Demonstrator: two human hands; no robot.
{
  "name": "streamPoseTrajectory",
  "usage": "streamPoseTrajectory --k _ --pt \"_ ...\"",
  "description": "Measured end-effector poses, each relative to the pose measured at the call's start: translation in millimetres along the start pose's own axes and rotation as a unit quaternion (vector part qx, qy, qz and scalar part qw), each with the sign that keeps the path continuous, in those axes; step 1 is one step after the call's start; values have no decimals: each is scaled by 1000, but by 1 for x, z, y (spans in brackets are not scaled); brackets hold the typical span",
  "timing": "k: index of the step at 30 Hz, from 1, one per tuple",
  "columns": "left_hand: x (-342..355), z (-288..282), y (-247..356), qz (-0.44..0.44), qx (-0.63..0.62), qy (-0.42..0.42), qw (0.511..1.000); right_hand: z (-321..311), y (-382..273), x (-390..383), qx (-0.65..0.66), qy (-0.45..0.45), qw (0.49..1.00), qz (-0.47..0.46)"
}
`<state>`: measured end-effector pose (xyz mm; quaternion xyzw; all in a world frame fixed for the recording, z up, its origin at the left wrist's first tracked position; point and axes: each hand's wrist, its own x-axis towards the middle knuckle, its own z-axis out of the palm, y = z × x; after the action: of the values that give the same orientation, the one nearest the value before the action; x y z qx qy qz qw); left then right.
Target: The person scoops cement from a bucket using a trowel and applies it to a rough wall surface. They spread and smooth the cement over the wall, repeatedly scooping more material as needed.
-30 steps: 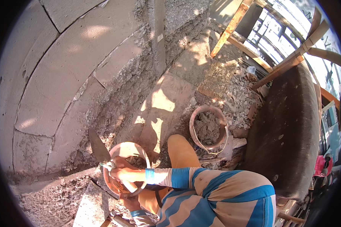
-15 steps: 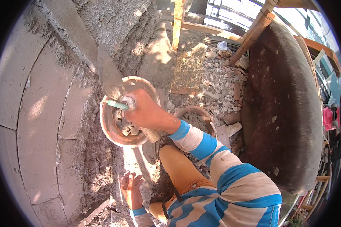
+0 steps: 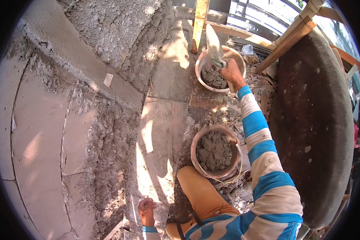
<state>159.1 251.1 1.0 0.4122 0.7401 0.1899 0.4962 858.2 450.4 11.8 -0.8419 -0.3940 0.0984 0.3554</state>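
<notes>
My right hand (image 3: 231,73) is closed around the handle of a trowel (image 3: 214,46), whose pointed blade tilts up and away from me. The hand and trowel are over the right side of the far bucket (image 3: 199,74), which has grey mortar (image 3: 214,78) inside. Whether my fingers also grip the bucket's rim, I cannot tell. A second bucket (image 3: 193,154), full of mortar, sits nearer, in front of my bent knee (image 3: 196,184). Low in the picture, my left hand (image 3: 147,206) hangs with curled fingers and nothing visible in it.
On the left stands a wall of large grey blocks (image 3: 40,140) with rough mortar along its side. A sloping concrete band (image 3: 76,56) crosses above it. Rubble (image 3: 264,86) lies around the buckets. A big dark rounded object (image 3: 312,120) and wooden poles (image 3: 292,36) bound the right.
My right hand has moved up and right with the trowel, and the bucket beside it has gone from the wall to the far right. The nearer bucket is now uncovered. My left fingers have curled.
</notes>
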Motion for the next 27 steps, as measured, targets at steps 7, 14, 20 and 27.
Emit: streamPoseTrajectory --k 7,14,20,27 --pt "87 71 48 101 160 -34 981 58 -24 -45 -100 -31 993 -49" --pt "183 142 4 114 316 -95 937 94 -57 -176 -171 40 981 -81" --pt "238 216 99 152 492 -81 853 122 -19 -197 -125 -171 973 92" --pt "329 271 161 181 533 -154 812 175 48 -147 74 -228 964 114"
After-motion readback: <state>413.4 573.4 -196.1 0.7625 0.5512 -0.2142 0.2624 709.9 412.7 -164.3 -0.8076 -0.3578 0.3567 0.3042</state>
